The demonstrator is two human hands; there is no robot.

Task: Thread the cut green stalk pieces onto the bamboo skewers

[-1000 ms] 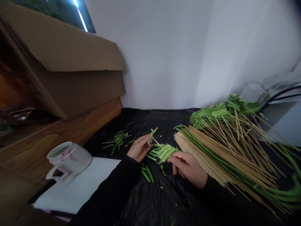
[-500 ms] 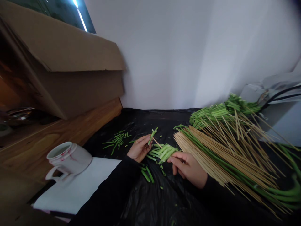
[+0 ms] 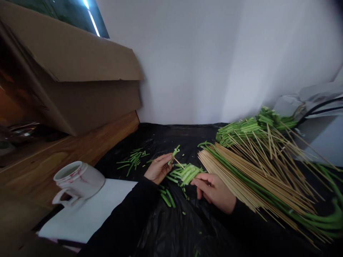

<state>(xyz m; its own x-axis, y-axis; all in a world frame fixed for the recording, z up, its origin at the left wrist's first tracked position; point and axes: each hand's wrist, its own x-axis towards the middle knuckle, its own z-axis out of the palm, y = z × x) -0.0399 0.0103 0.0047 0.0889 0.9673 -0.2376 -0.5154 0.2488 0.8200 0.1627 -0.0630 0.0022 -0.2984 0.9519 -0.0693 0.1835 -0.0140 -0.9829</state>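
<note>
Near the middle of the black plastic sheet, my left hand (image 3: 158, 169) pinches a short green stem piece (image 3: 175, 152), which looks like garlic scape. A bare wooden skewer end (image 3: 179, 163) points up at that piece; whether it has pierced it I cannot tell. Lower on the skewer sits a row of cut stem pieces (image 3: 189, 173) side by side. My right hand (image 3: 216, 192) closes its fingers at the lower right of this row, holding the loaded skewer; the grip itself is partly hidden. Loose cut pieces (image 3: 168, 198) lie below my left hand.
Many bamboo skewers (image 3: 227, 171) lie at right with long green stems (image 3: 249, 185) across them. Behind is a pile of loaded skewers (image 3: 241, 130). More cut pieces (image 3: 134, 160) lie at left. A mug (image 3: 80, 182) stands on white paper (image 3: 107, 210), near a cardboard box (image 3: 102, 100).
The stem piece in my left hand has turned slightly. My right hand and the loaded skewer stay in almost the same place.
</note>
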